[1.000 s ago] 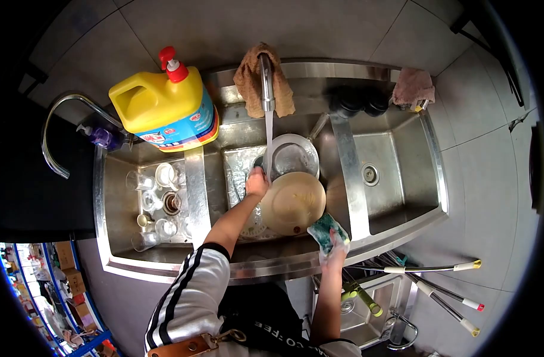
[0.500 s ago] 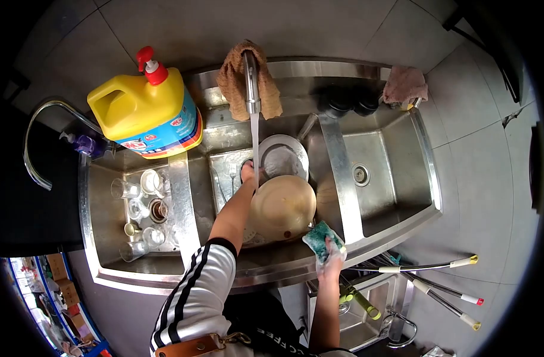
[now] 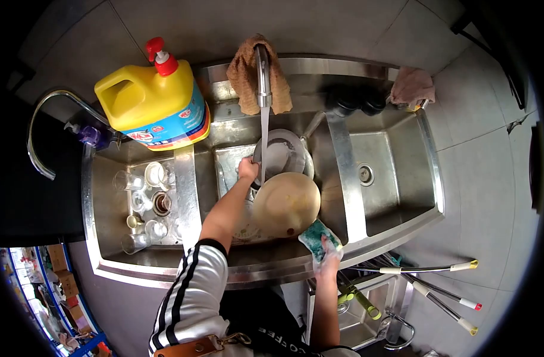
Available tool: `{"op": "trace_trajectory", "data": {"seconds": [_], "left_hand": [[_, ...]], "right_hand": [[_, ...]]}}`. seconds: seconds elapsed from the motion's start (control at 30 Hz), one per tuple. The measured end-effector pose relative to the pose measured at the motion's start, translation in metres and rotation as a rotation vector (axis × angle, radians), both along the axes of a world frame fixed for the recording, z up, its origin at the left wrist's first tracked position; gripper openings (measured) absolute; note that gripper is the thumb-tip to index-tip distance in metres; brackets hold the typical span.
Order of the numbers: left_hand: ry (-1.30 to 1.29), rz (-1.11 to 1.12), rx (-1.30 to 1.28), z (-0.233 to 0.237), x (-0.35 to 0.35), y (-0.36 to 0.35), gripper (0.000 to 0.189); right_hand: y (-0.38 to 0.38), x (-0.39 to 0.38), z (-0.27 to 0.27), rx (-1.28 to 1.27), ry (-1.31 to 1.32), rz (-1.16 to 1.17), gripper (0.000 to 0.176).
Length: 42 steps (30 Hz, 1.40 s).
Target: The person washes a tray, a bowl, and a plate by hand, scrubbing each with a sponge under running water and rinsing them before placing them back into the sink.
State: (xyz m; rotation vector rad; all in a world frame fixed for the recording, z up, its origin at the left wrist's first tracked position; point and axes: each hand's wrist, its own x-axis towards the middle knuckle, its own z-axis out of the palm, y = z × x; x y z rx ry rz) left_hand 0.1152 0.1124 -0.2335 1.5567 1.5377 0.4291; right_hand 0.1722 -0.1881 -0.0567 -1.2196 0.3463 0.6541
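My left hand grips the left edge of a dark grey plate, which is tilted up in the middle sink under the running faucet. A pale plate shows partly behind it. In front of these lies a large cream plate with a brown spot near its lower edge. My right hand, covered in suds, holds a green sponge over the sink's front edge. The fingertips of my left hand are hidden behind the plate.
Several glasses and cups stand in the left basin. A yellow detergent jug is behind it. Dark cups and a pink cloth sit at the back right. Several poles lie at the lower right.
My left hand has raised the dark plate, which now shows upright under the water. The view has shifted slightly, and my right hand still holds the sponge near the rim.
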Motion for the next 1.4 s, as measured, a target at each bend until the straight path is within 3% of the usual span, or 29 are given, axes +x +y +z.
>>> {"op": "trace_trajectory", "data": {"seconds": [0.03,0.2,0.33,0.5,0.57,0.7,0.77,0.83,1.03,1.1,1.17,1.27,1.4], "left_hand": [[-0.058,-0.060,0.001,0.008,-0.006,0.005,0.017],[0.153,-0.276,0.253,0.054,-0.037,0.015,0.019],[0.316,-0.424,0.410,0.126,-0.055,0.006,0.016],[0.353,-0.416,0.428,0.177,-0.081,0.004,0.018],[0.245,-0.340,0.425,0.188,-0.092,0.000,0.016],[0.125,-0.319,0.308,0.174,-0.108,-0.002,0.011],[-0.117,-0.252,-0.183,0.151,-0.103,-0.005,0.017],[-0.177,-0.216,-0.403,0.132,-0.092,-0.016,0.015],[-0.173,-0.433,-0.451,0.063,-0.057,-0.043,0.008],[-0.092,-0.577,-0.261,0.033,-0.050,-0.045,0.003],[-0.073,-0.595,-0.279,0.016,-0.048,-0.045,0.003],[0.061,-0.528,-0.338,0.004,-0.045,-0.042,0.023],[0.024,-0.491,-0.347,0.001,-0.043,-0.045,0.021]], "right_hand": [[-0.001,0.001,-0.001,0.005,0.007,0.004,0.015],[0.000,0.001,0.005,0.064,0.048,0.045,0.015],[0.006,-0.001,0.006,0.076,0.073,0.046,0.014],[0.011,0.000,-0.005,0.120,0.118,0.071,0.015],[0.014,0.001,-0.014,0.132,0.118,0.096,0.015],[0.043,0.003,0.017,0.271,0.177,0.112,0.018],[0.045,0.009,0.017,0.279,0.195,0.087,0.018],[0.041,0.015,0.021,0.311,0.200,0.091,0.017],[0.031,0.021,0.035,0.236,0.147,0.013,0.018],[0.023,0.023,0.019,0.241,0.146,-0.020,0.018],[0.017,0.024,0.013,0.273,0.098,0.064,0.019],[0.019,0.022,0.018,0.244,0.134,0.078,0.018],[0.015,0.021,0.007,0.208,0.195,0.051,0.018]]}}
